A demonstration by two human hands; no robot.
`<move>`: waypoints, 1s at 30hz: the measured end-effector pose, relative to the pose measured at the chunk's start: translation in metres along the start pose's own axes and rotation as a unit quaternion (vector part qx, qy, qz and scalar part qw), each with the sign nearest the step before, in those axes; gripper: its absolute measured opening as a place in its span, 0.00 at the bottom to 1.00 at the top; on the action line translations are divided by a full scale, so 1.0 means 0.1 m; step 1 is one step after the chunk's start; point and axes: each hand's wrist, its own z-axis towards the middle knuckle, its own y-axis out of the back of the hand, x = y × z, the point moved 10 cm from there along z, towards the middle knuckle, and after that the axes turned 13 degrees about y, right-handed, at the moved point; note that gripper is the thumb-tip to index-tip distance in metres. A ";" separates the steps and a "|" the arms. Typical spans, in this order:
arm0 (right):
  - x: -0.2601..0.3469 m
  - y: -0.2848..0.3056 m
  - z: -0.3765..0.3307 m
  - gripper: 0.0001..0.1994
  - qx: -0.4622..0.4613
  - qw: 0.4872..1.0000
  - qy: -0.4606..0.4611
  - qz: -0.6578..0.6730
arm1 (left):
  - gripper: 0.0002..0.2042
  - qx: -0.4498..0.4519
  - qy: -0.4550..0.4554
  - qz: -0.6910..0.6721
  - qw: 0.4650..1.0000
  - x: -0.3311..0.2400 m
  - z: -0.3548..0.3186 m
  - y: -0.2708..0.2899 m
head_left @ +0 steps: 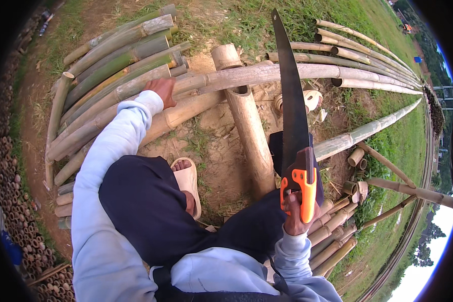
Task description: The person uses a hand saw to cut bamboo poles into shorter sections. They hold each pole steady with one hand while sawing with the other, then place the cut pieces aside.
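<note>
My right hand (301, 214) is wrapped round the orange handle of a hand saw (293, 95). Its long dark blade points up and away from me, toothed edge to the left, and overlaps the long bamboo pole in the picture; I cannot tell whether they touch. My left hand (162, 92) grips a bamboo pole (226, 77) at the left, fingers curled over it. That pole runs across in front of me, over a thick bamboo support (250, 136) that slants toward me and has an opening near its upper part. Its far end bends off to the right.
Several cut bamboo lengths (131, 55) lie stacked at the left, and more long poles (362, 55) at the far right. Short pieces (332, 231) lie beside my right leg. Another pole (357, 135) stretches rightward. My sandalled foot (187, 186) stands on bare soil.
</note>
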 end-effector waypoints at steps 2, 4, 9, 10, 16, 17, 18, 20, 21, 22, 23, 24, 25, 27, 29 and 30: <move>0.02 -0.11 -0.02 0.09 0.027 1.000 -0.013 0.004 | 0.32 -0.033 0.007 -0.001 0.999 0.13 -0.07 -0.11; -0.02 -0.22 -0.06 0.10 0.052 0.998 -0.024 0.011 | 0.33 -0.049 0.010 0.009 0.999 0.19 -0.04 -0.16; -0.14 -0.62 -0.14 0.10 0.116 0.992 -0.045 0.026 | 0.34 -0.045 0.021 -0.014 0.999 0.19 0.07 -0.16; -0.11 -0.73 -0.10 0.07 0.113 0.993 -0.027 0.027 | 0.35 -0.047 0.015 -0.019 0.999 0.15 0.05 -0.16; -0.22 -1.25 0.03 0.13 0.165 0.986 0.016 -0.004 | 0.30 -0.129 -0.016 -0.035 0.991 0.09 -0.01 -0.04; -0.25 -1.30 0.03 0.13 0.173 0.985 0.015 -0.009 | 0.30 -0.127 -0.014 -0.029 0.991 0.09 -0.02 -0.04; -0.28 -1.34 0.03 0.13 0.180 0.983 0.013 -0.014 | 0.30 -0.119 -0.010 -0.024 0.993 0.10 -0.01 -0.06; -0.37 -1.40 -0.01 0.10 0.190 0.982 -0.002 -0.006 | 0.29 -0.105 -0.002 -0.015 0.994 0.10 0.01 -0.06; -0.43 -1.43 -0.02 0.10 0.189 0.982 -0.017 0.011 | 0.28 -0.097 0.005 -0.016 0.995 0.10 0.01 -0.07; -0.49 -1.46 -0.03 0.10 0.186 0.982 -0.031 0.028 | 0.28 -0.089 0.011 -0.016 0.996 0.10 0.01 -0.07; -0.55 -1.51 -0.02 0.10 0.181 0.981 -0.046 0.045 | 0.27 -0.081 0.015 -0.015 0.996 0.08 0.01 -0.06; -0.54 -1.59 0.05 0.08 0.175 0.983 -0.023 0.042 | 0.27 -0.070 0.021 -0.016 0.997 0.07 0.01 -0.05; -0.57 -1.69 0.13 0.08 0.177 0.983 -0.018 0.042 | 0.27 -0.060 0.027 -0.017 0.998 0.05 0.01 -0.03; -0.57 -1.86 0.27 0.07 0.187 0.981 -0.006 0.043 | 0.28 -0.051 0.033 -0.017 0.998 0.08 0.02 -0.04; -0.53 -1.82 0.21 0.07 0.182 0.982 -0.016 0.038 | 0.31 -0.054 0.032 -0.014 0.998 0.14 0.05 -0.08; -0.52 -1.72 0.09 0.07 0.184 0.982 -0.017 0.034 | 0.31 -0.053 0.033 -0.011 0.998 0.14 0.06 -0.10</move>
